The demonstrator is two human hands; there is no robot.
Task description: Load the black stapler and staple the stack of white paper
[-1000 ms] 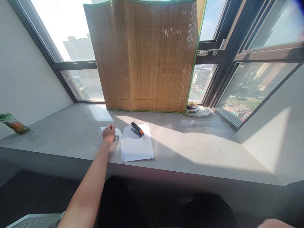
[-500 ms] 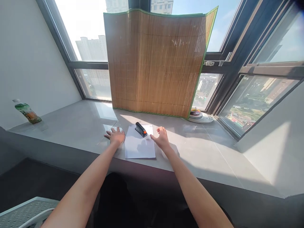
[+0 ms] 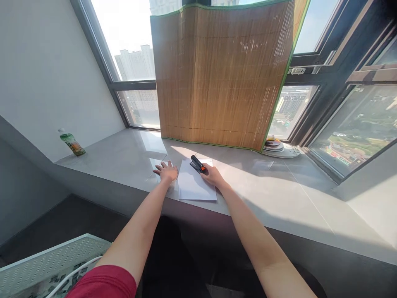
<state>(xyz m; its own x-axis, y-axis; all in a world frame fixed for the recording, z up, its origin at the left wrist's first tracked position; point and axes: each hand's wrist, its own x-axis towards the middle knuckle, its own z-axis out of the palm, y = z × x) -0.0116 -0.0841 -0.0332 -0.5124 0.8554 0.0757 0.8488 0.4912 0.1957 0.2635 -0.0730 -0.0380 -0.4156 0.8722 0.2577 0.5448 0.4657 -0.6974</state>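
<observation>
No text we can read
We see lettering on the bottle (image 3: 72,144), but it blurs too much for us.

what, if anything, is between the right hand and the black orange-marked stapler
Nothing visible: the right hand appears to touch the orange end of the stapler, which lies mostly on white rectangular paper.

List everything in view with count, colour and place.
sill: one, pale grey, across the middle
paper: sheet count unclear, white, on the sill
stapler: one, black and orange, at the paper's far edge
bottle: one, green and orange, sill's left end
windows: several, dark-framed, beyond the sill
mat: one, brown, green-edged, in front of the windows
plates: several, mostly white, by the mat's lower right corner
basket: one, pale, lower left
sleeve: one, red, bottom left
left hand: one, bare, left of paper
right hand: one, bare, at the stapler
</observation>
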